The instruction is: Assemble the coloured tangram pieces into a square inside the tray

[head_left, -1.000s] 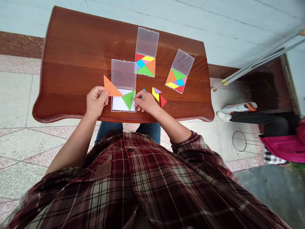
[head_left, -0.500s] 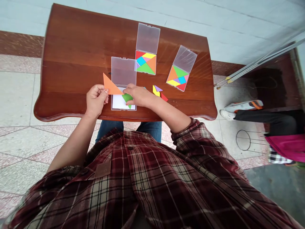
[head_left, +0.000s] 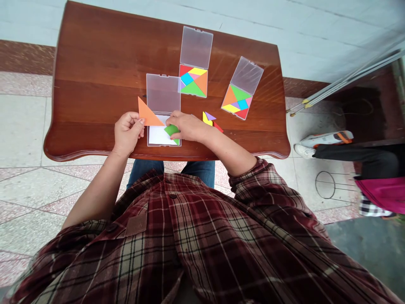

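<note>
My left hand (head_left: 127,133) pinches an orange triangle (head_left: 147,114) by its lower edge, holding it over the left side of an open clear box (head_left: 157,137) with a white base near the table's front edge. My right hand (head_left: 185,126) lies over the box's right part, fingers curled onto a green triangle (head_left: 171,130) that sits inside it. The box's lid (head_left: 163,93) stands open behind. Loose yellow (head_left: 206,120), purple (head_left: 210,115) and red (head_left: 218,126) pieces lie on the table just right of my right hand.
On the brown wooden table (head_left: 95,71) two more open boxes hold full coloured puzzles, one at the back centre (head_left: 193,80) and one to the right (head_left: 236,102). Another person's leg and shoe (head_left: 322,139) are on the floor at right, beside a pink cloth.
My right hand has moved left from the box's right edge to over the green triangle, covering most of it. The left hand keeps the orange triangle in the same place.
</note>
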`<state>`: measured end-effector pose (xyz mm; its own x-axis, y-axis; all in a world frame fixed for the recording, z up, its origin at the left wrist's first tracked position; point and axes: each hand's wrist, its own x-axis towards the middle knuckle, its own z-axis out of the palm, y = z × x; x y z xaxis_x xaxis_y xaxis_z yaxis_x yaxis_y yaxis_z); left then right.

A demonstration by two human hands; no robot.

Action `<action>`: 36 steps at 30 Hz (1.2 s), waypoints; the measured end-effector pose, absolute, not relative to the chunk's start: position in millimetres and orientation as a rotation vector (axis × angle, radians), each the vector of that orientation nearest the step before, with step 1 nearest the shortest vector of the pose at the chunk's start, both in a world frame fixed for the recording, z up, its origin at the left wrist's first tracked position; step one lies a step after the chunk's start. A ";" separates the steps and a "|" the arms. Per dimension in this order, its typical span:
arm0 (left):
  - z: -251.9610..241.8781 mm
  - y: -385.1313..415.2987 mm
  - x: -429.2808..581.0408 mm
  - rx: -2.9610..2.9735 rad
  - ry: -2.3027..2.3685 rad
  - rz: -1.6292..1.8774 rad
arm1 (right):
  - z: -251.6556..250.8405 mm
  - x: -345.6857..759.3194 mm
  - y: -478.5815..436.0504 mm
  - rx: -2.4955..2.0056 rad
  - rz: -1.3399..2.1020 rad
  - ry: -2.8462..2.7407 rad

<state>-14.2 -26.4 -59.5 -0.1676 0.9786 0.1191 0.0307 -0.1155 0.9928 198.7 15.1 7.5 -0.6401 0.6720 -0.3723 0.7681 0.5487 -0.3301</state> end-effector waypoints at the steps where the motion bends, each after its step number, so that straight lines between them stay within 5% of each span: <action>1: -59.6 -26.4 -14.2 1.226 1.296 1.411 | 7.4 199.3 15.4 1.214 -0.695 2.584; 16: -60.5 -27.0 -15.4 1.221 1.309 1.406 | 6.0 204.7 16.2 1.241 -0.744 2.593; 23: -57.1 -27.8 -15.6 1.202 1.297 1.390 | 7.3 226.2 3.2 1.673 -0.831 2.717; 36: -11.0 -45.1 1.8 1.036 1.546 0.897 | -73.4 252.3 -44.0 2.069 -1.258 3.023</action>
<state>1.8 -45.1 -11.0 -0.1042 0.9357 -0.3372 0.1720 0.3509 0.9205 252.3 -44.0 -73.4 -0.2463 0.9442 0.2186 0.5105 0.3181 -0.7989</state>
